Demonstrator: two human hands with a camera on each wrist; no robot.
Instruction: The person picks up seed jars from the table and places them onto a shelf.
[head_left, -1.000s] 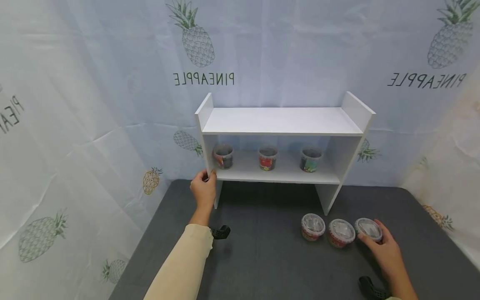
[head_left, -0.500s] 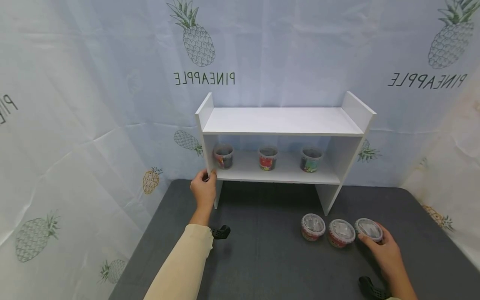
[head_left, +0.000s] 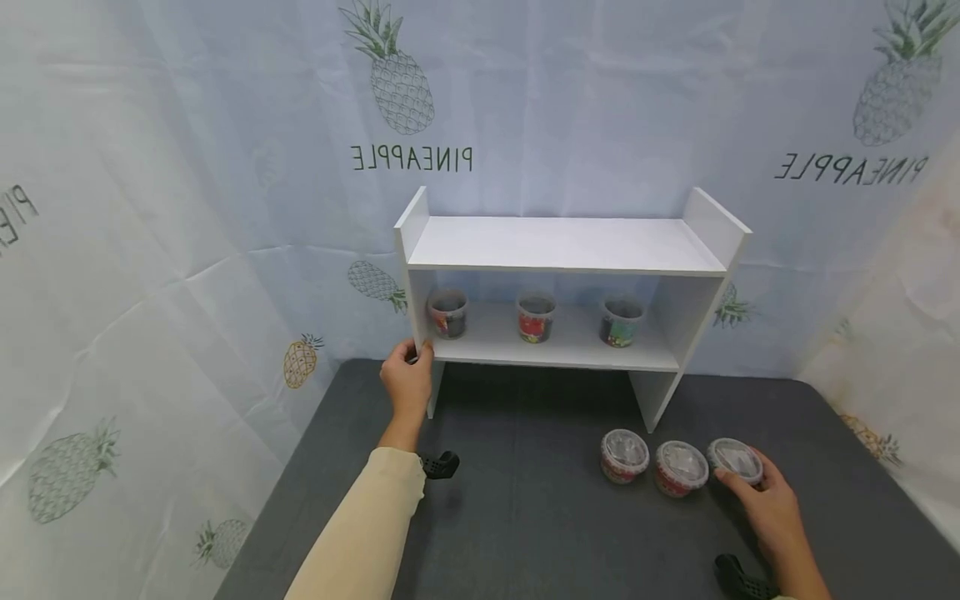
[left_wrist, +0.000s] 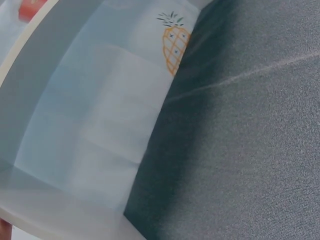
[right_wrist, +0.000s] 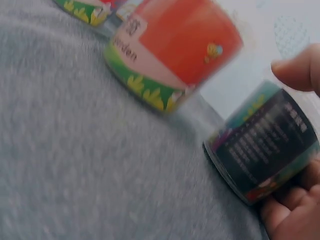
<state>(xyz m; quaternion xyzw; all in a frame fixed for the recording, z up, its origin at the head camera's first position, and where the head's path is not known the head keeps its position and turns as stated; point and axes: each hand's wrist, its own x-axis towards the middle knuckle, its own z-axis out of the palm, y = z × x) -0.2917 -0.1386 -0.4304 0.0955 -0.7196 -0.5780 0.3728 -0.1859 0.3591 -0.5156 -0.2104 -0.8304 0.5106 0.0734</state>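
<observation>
At the lower left corner of the white two-tier shelf rack (head_left: pixel 562 243), my left hand (head_left: pixel 407 385) pinches the side panel between thumb and fingers. Only a fingertip of that hand shows in the left wrist view, beside the rack's pale panel (left_wrist: pixel 60 210). On the dark table my right hand (head_left: pixel 771 504) grips the rightmost of three small lidded tubs (head_left: pixel 735 460) by its sides. Seen from the right wrist, the gripped tub (right_wrist: pixel 265 145) has a dark printed label. Just left of it stand a red-labelled tub (head_left: pixel 681 468) and another similar tub (head_left: pixel 624 456).
Three more lidded tubs stand apart on the rack's lower shelf: left (head_left: pixel 447 315), middle (head_left: pixel 536 318) and right (head_left: pixel 621 323). A pineapple-print curtain (head_left: pixel 570 100) hangs behind the dark table (head_left: pixel 525 517). Black straps (head_left: pixel 441 465) sit at my wrists.
The head view has shifted very slightly. Both hands, the rack and the tubs keep their places.
</observation>
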